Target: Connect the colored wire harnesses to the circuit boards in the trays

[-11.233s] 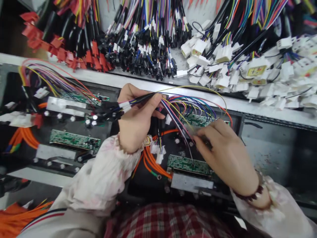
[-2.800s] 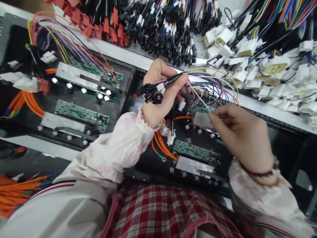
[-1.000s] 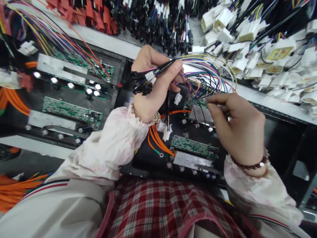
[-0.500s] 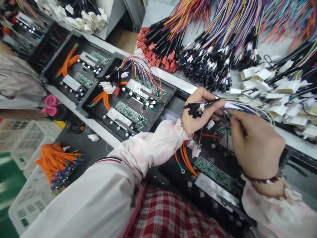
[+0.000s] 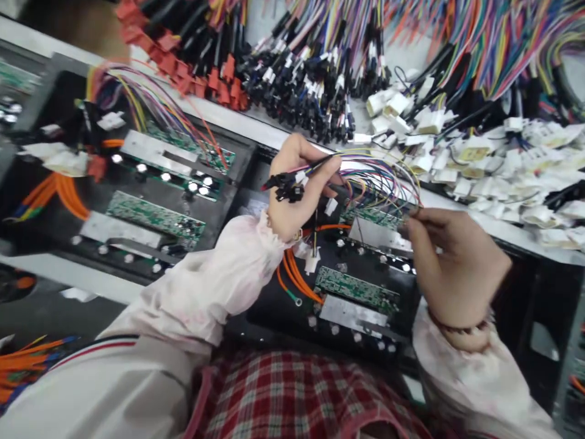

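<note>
My left hand [image 5: 297, 189] grips a black-sheathed wire harness [image 5: 315, 167], with its small black connectors [image 5: 286, 189] sticking out to the left of my fingers. Thin multicoloured wires [image 5: 379, 183] loop from that harness to the right. My right hand [image 5: 452, 262] pinches the ends of these wires between thumb and fingers, though the fingertips are slightly blurred. Below both hands lies a green circuit board [image 5: 356, 289] in a black tray [image 5: 274, 317]. A metal plate [image 5: 372, 235] sits just under the wires.
Piles of wire harnesses with red-tagged [image 5: 196, 79], black [image 5: 311, 91] and white connectors [image 5: 475, 152] lie behind a white ledge [image 5: 256, 131]. Another board [image 5: 155, 216] with fanned wires lies left. Orange wires [image 5: 297, 280] sit in the tray.
The view swung far to the right half a second ago and has come back. My right hand has moved onto the wire ends, and my left hand keeps its hold on the harness.
</note>
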{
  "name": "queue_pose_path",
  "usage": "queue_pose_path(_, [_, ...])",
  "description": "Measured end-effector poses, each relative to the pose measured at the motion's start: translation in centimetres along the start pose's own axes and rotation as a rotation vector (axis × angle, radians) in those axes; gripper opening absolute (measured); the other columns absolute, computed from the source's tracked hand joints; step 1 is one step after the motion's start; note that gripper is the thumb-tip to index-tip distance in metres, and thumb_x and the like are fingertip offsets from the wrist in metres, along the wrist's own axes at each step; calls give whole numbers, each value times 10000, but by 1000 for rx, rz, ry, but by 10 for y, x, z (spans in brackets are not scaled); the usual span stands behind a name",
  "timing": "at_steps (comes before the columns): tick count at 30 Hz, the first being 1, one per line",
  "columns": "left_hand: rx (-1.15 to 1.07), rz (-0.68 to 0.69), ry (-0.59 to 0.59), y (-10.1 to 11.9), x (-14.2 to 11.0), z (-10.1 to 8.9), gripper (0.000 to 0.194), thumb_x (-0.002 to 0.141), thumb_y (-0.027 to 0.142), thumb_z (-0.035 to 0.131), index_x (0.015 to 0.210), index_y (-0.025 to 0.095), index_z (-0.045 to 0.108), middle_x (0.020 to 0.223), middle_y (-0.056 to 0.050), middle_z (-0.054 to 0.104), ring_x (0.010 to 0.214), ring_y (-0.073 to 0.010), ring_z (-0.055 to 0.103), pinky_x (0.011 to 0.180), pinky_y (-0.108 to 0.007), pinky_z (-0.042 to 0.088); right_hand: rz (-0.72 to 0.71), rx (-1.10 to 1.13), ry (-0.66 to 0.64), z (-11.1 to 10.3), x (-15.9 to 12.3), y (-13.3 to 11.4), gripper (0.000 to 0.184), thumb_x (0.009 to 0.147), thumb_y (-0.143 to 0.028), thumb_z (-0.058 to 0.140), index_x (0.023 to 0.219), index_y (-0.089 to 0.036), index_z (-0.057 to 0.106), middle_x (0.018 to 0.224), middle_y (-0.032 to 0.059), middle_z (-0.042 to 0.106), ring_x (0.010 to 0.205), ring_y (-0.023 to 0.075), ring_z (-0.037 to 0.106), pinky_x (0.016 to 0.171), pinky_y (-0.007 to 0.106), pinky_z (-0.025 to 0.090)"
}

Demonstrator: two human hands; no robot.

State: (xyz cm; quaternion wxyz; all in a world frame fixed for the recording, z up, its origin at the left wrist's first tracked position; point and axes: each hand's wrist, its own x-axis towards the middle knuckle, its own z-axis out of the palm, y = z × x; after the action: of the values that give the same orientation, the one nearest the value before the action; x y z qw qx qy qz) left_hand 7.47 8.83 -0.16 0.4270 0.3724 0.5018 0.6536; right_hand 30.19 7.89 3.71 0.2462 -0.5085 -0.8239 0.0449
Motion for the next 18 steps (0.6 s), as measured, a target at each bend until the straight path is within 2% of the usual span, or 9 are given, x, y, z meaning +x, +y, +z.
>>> queue_pose_path(4, [61, -12, 10, 6, -2, 0, 175, 921, 213, 715, 826, 208, 569, 722, 21, 710, 588, -111, 692, 519, -230, 575, 20, 108, -109, 30, 8, -3, 132, 948, -278, 594, 979, -202, 697, 897, 27, 751, 769, 159, 716, 716, 281, 553])
queue_pose_path(6, [65, -32, 3, 11, -2, 2, 188, 926, 196, 708, 795, 198, 572, 705, 11, 703, 581, -106, 679, 509, -224, 563, 25, 111, -108, 37, 8, -1, 132, 945, -288, 597, 968, -210, 701, 883, 27, 752, 754, 160, 713, 702, 281, 550])
queue_pose_path(11, [74, -101, 33, 16, 2, 4, 242, 893, 109, 722, 754, 202, 546, 671, 24, 687, 537, -104, 653, 483, -234, 545, 22, 103, -117, 38, 6, 2, 148, 944, -298, 589, 970, -214, 708, 883, 28, 752, 755, 163, 711, 710, 289, 543])
queue_pose_path(18, [36, -110, 32, 14, 0, 5, 267, 896, 149, 726, 780, 238, 501, 702, 35, 696, 636, -142, 714, 539, -266, 594, 30, 120, -129, 40, 8, 1, 135, 941, -275, 602, 969, -207, 716, 868, 19, 753, 760, 159, 716, 697, 277, 532])
